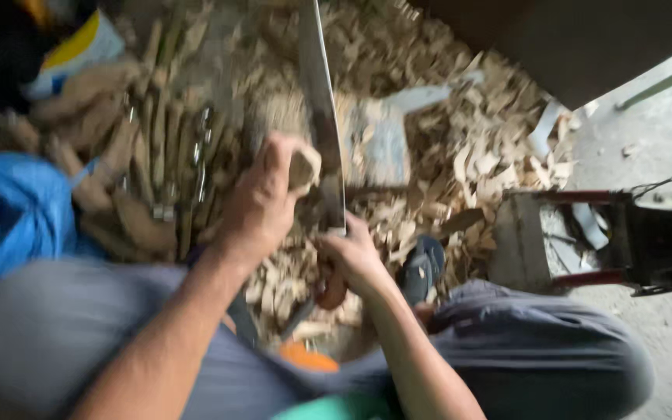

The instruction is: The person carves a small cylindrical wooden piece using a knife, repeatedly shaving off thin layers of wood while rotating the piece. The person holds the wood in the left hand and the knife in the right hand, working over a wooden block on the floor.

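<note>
Many wood chips already lay heaped beyond the long blade, and shaped sticks were stacked left of it, while the left hand gripped an unfinished wood piece against the blade and the right hand clasped its handle.
</note>
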